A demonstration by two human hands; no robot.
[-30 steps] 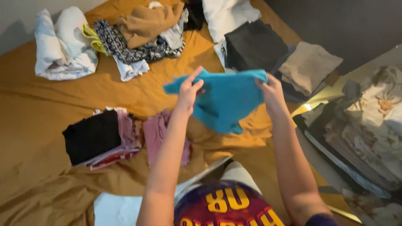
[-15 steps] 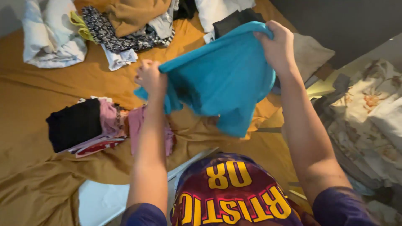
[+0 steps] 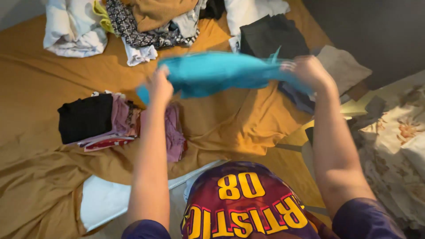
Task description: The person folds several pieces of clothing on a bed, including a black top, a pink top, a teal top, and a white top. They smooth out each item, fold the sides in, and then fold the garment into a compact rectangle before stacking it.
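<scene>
A turquoise garment (image 3: 221, 73) is stretched flat in the air above the bed, blurred by motion. My left hand (image 3: 160, 86) grips its left end and my right hand (image 3: 307, 71) grips its right end. Below my left forearm lies a pink folded garment (image 3: 173, 132), and beside it a small stack with a black folded piece (image 3: 85, 117) on top. My arms reach out from a dark red jersey with yellow print.
An ochre sheet (image 3: 40, 88) covers the bed. An unsorted heap of clothes (image 3: 146, 22) lies at the far edge, with white items (image 3: 73, 28) at its left. Dark and grey folded pieces (image 3: 272, 35) sit at the far right. Floral fabric (image 3: 394, 141) lies on the right.
The turquoise garment hung down from my raised hands before; now it is pulled out flat and lower, with my hands spread wider apart.
</scene>
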